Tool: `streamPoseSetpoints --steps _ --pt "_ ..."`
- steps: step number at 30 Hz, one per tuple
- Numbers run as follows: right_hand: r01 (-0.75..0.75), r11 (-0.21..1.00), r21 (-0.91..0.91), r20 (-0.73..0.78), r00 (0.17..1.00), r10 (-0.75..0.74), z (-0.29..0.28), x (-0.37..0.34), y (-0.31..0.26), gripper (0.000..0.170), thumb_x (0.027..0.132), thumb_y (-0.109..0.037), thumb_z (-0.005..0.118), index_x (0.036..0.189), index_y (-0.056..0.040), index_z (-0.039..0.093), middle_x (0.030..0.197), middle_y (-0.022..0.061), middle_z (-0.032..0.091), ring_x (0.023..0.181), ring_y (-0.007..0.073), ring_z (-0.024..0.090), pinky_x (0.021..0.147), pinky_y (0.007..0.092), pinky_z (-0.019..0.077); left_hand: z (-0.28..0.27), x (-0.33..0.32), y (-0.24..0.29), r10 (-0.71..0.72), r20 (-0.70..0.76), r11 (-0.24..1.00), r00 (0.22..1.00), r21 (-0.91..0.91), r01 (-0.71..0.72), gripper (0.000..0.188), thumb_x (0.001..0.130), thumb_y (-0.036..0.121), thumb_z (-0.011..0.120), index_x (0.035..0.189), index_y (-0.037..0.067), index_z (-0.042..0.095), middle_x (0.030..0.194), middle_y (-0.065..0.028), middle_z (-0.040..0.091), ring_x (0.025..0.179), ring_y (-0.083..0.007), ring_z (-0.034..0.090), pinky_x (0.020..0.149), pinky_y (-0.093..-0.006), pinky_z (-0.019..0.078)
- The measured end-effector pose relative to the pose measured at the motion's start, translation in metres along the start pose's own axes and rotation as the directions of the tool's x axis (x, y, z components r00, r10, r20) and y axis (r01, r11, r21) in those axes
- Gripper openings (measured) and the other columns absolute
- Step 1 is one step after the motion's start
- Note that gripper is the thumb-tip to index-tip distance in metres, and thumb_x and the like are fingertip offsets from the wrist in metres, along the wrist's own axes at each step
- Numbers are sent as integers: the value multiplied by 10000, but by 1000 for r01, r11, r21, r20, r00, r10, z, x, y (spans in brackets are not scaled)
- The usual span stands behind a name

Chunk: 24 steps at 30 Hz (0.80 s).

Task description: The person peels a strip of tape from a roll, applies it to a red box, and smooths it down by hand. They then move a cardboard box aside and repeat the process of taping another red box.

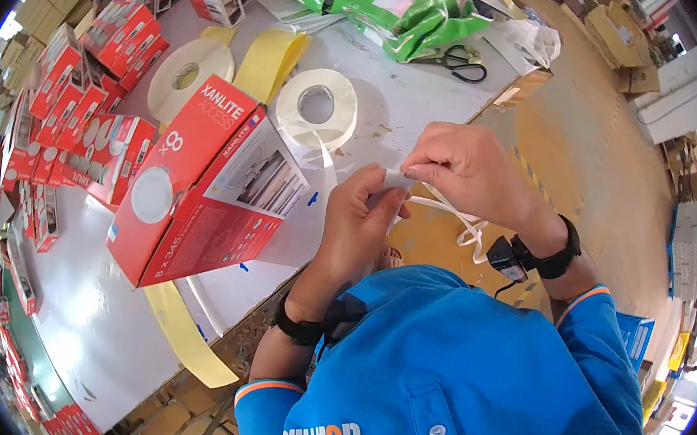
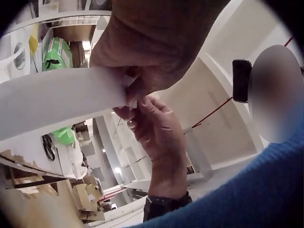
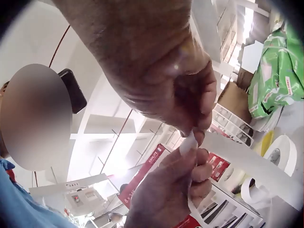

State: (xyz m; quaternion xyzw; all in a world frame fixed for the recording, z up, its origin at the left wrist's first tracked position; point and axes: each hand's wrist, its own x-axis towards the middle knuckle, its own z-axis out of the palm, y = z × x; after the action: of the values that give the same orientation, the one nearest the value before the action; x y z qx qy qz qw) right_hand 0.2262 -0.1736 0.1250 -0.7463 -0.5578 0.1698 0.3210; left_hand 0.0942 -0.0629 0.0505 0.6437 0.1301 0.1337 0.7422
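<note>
A long white strip (image 2: 57,97) runs from a white roll (image 1: 345,108) on the table to my two hands. My left hand (image 1: 358,223) pinches the strip between thumb and fingers, just off the table's near edge. Close against it, my right hand (image 1: 476,171) pinches the strip's end with thumb and curled forefinger. A small white piece (image 3: 188,145) shows between the fingertips in the right wrist view. Narrow white ribbon (image 1: 472,239) hangs in loops below the hands. A red XANLITE box (image 1: 215,191) stands left of my left hand.
Another white roll (image 1: 162,92) and yellow strips (image 1: 269,65) lie behind the box. Several red boxes (image 1: 105,149) are stacked at the left. A green plastic bag (image 1: 404,11) and black scissors (image 1: 465,65) lie at the table's far end. Cartons (image 1: 618,34) stand beyond the floor.
</note>
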Motion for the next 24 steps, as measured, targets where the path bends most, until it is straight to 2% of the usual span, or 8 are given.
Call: streamPoseSetpoints --steps 3,6,12,18,21,24 --pt "71 992 105 69 994 -79 3 9 12 104 777 -85 643 844 -8 664 766 74 622 681 177 590 604 280 457 -6 -9 4 -35 -17 996 999 -87 33 122 876 79 552 957 10 611 744 -23 618 699 -63 564 612 -211 436" --pt "26 979 204 153 987 -58 7 15 3 107 773 -80 648 857 -19 674 767 64 633 681 152 598 596 268 459 -12 -15 4 -53 -78 989 996 -139 42 136 873 88 560 974 12 611 768 -24 624 696 -68 563 624 -217 440" --pt "130 980 154 141 978 -152 16 26 -2 111 765 -50 644 867 -21 679 764 80 639 695 141 626 601 253 480 -14 -28 3 -19 -180 999 984 -39 12 143 872 108 571 971 10 605 798 -23 629 667 -74 563 590 -216 437" --pt "126 981 147 174 973 -151 18 27 -6 98 792 -47 615 860 4 664 753 75 649 655 134 624 594 241 482 -15 -36 6 -33 -219 998 975 50 45 133 863 116 577 949 20 609 765 -18 617 642 -61 546 564 -205 416" --pt "-45 953 299 225 974 -25 19 27 -9 88 799 -49 618 840 15 663 739 47 647 642 110 613 589 220 477 -12 -41 9 -56 -258 998 964 2 58 128 850 103 563 940 22 604 742 -14 602 620 -61 528 559 -205 399" --pt "-197 853 483 276 959 65 19 34 -2 88 811 -70 614 821 -4 671 745 22 643 624 76 593 550 197 451 -21 -54 3 45 -327 994 944 112 -9 156 818 48 506 947 -7 574 758 -78 613 665 -133 565 573 -272 442"
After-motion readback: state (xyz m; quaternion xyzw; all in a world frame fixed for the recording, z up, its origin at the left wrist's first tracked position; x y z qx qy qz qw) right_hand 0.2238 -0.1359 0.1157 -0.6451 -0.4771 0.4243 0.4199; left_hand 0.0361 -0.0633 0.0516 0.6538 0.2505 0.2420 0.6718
